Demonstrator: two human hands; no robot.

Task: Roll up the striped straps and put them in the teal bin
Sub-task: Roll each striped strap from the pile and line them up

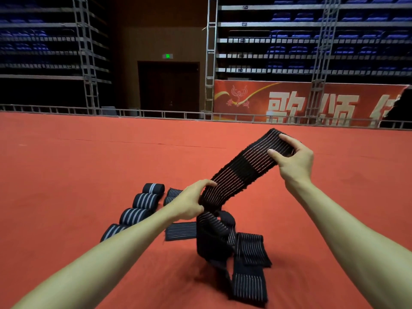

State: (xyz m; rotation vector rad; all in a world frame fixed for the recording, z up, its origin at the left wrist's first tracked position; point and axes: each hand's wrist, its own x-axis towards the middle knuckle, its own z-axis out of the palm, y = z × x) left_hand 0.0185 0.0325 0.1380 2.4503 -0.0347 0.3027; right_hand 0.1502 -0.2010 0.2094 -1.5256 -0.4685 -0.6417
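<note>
A long black strap with thin pale stripes (245, 168) is stretched up in the air between both hands. My right hand (292, 159) pinches its upper end at the right. My left hand (191, 201) grips it lower down, near the middle of the view. Below my left hand the strap hangs down into a loose heap of striped straps (240, 253) on the red floor. Several rolled striped straps (142, 201) lie in a row to the left of the heap. No teal bin is in view.
A red carpeted floor (89, 163) spreads all around. A low metal rail (156, 113) borders its far edge, with a red banner (312, 103), scaffold towers and blue seating behind. A flat strap (180, 230) lies beside the heap.
</note>
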